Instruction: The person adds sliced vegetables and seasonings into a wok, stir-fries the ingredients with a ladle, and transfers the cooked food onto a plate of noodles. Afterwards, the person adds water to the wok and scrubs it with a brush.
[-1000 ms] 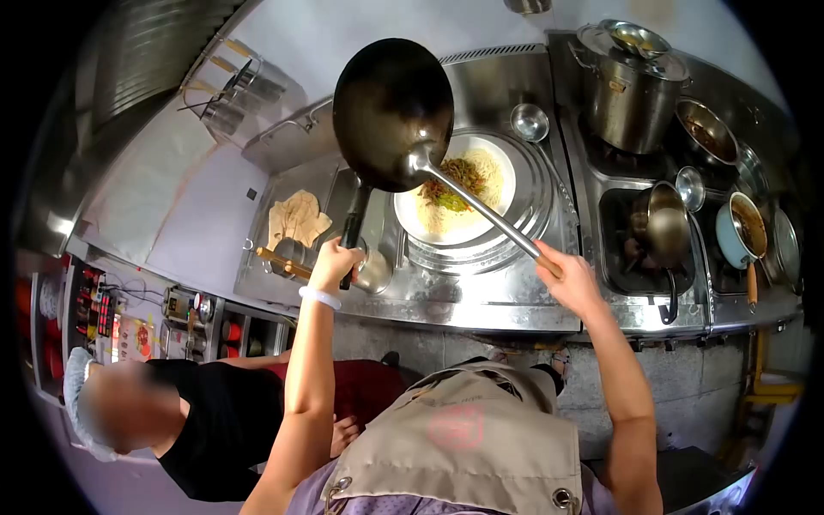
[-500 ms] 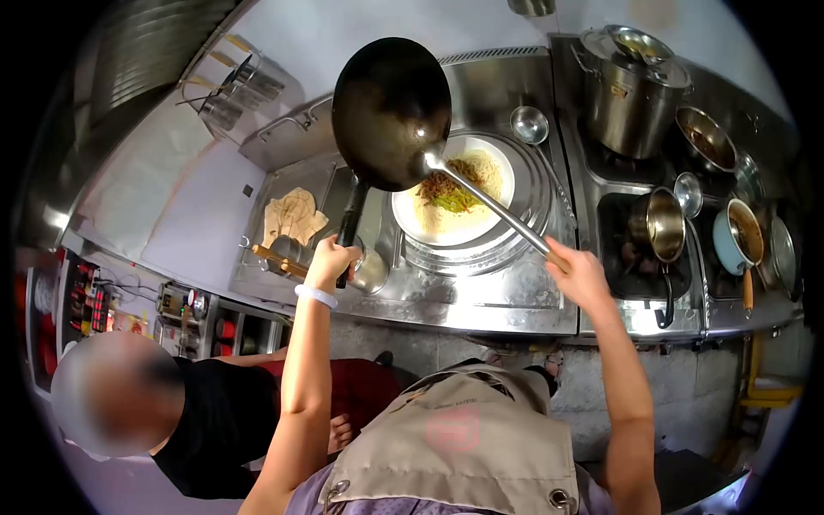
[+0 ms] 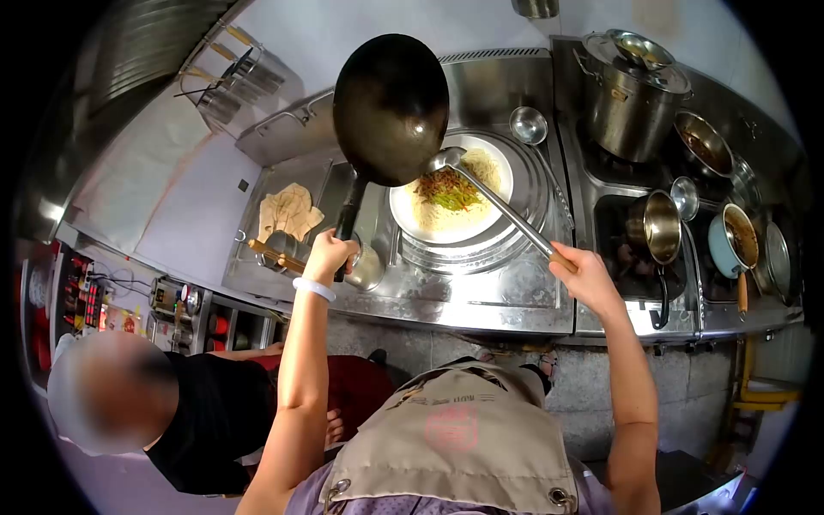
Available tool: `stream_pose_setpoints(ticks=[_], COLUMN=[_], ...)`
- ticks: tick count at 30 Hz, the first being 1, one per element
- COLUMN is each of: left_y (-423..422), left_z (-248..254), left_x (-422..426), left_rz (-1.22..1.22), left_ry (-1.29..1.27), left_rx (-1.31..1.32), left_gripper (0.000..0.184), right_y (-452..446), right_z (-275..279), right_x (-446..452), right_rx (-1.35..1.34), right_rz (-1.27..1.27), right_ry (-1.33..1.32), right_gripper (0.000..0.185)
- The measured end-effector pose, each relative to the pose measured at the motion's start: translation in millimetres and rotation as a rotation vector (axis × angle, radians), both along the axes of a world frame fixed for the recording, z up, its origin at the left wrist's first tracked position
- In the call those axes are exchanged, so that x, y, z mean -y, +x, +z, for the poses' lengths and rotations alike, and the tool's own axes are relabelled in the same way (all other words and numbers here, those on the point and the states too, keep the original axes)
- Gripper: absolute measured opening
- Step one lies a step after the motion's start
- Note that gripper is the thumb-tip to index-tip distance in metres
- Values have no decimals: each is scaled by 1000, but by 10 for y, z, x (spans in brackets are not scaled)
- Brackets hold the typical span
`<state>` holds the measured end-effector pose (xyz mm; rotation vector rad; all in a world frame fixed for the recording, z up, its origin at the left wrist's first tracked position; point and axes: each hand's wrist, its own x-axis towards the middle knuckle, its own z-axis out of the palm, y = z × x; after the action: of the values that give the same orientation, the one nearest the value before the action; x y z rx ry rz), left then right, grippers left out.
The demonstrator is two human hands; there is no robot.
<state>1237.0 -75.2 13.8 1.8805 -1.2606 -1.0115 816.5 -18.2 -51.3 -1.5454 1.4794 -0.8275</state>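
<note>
A dark wok (image 3: pixel 390 107) hangs tilted over the steel counter, its black handle wrapped by the fingers of my left hand (image 3: pixel 330 255). My right hand (image 3: pixel 588 279) is closed on the wooden end of a steel ladle (image 3: pixel 511 210). The ladle's head is beside the wok's lower right rim; whether they touch is unclear. Below both lies a white plate (image 3: pixel 493 219) holding pale noodles (image 3: pixel 481 169) topped with green and reddish-brown shreds (image 3: pixel 451 190). The wok covers the plate's upper left part.
Right of the plate lies another ladle (image 3: pixel 529 126). A stockpot (image 3: pixel 631 112), a steel saucepan (image 3: pixel 661 226) and a light blue pot (image 3: pixel 725 245) stand on the stove at right. A cloth (image 3: pixel 290 211) lies left. A person in black (image 3: pixel 210 412) is close at lower left.
The ladle's head has moved from against the wok to its lower right edge, over the plate. My right hand has shifted slightly right. The person's head has moved left and down.
</note>
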Motion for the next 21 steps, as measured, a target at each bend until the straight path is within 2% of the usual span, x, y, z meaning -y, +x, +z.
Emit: stream_pose_setpoints(ticks=[1, 3, 4, 5, 7, 9, 12, 13, 16, 19, 21], left_y=[3, -29, -60, -70, -107, -182, -80, -74, -90, -55, 46], left_z=[-11, -7, -20, -3, 81, 168, 89, 98, 211, 267, 223], left_x=[14, 27, 10, 5, 0, -38, 66, 85, 70, 38, 80], left_rz=[-4, -17, 25, 21, -6, 9, 15, -24, -38, -49, -53], left_ry=[4, 22, -29, -25, -21, -21, -26, -28, 15, 5, 42], left_rx=[-2, -27, -15, -14, -39, -54, -144, -151, -249, -353, -425], left_gripper=[70, 55, 36, 36, 19, 12, 9, 9, 7, 7, 9], right_y=[33, 140, 212, 232, 250, 56, -54, 23, 177, 328, 271], right_z=[15, 60, 80, 82, 77, -82, -151, 19, 39, -11, -7], right_x=[-3, 39, 91, 101, 107, -43, -389, -494, -621, -588, -526], right_rx=[-2, 129, 151, 152, 142, 82, 286, 282, 519, 601, 540], right_rz=[-4, -37, -34, -38, -45, -8, -55, -111, -121, -126, -126], right_ry=[4, 111, 104, 107, 137, 53, 197, 316, 296, 189, 177], right_gripper=[42, 42, 42, 42, 44, 45, 44, 43, 46, 47, 46])
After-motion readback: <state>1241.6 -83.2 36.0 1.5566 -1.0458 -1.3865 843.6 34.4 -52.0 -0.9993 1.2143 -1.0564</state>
